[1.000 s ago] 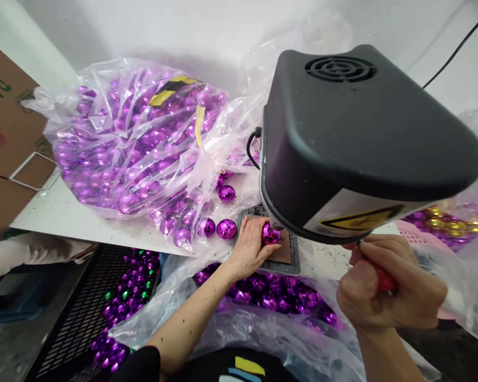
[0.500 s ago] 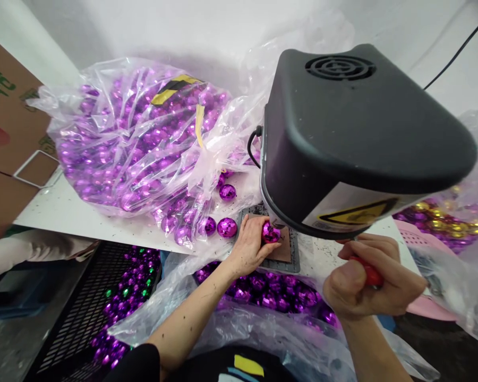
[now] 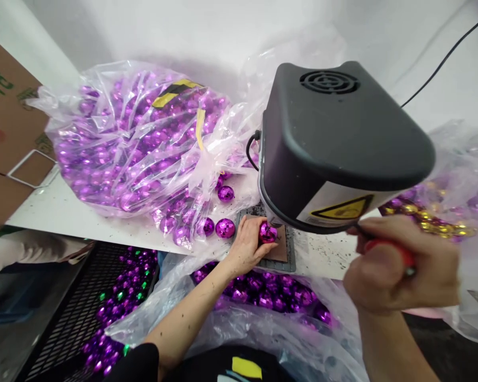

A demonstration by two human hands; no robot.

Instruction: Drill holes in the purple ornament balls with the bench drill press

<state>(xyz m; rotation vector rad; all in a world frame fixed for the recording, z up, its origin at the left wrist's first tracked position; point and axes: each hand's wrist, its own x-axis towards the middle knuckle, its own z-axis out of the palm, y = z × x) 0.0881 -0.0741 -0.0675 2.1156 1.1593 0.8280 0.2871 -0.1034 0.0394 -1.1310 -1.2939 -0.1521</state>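
Plainly pinched: a purple ball [image 3: 268, 232] in the left hand [image 3: 245, 245], at the black machine [image 3: 342, 138]

The left thumb and fingers are closed on the faceted ball from its near and left sides, holding it over a brown board [image 3: 278, 252] at the lower left edge of the machine's housing; whether ball and machine touch, I cannot tell. The right hand [image 3: 406, 273] is wrapped in a fist around a red handle [image 3: 390, 250], near the housing's lower right edge, where a yellow warning label [image 3: 342, 208] faces out.

Under the board lies a grey mat [image 3: 289, 261], on a white table [image 3: 322, 252] speckled with dark bits. Just left of the left hand, two loose balls [image 3: 225, 228] sit side by side, with another farther back. Below the table edge, more purple balls [image 3: 266, 297] lie in clear plastic. Farther left, a big clear bag [image 3: 127, 132] bulges with purple balls, a black crate [image 3: 74, 302] holds purple and green ones, and a cardboard box [image 3: 8, 111] stands at the edge of view. Gold and purple balls [image 3: 442, 228] show beyond the right hand.
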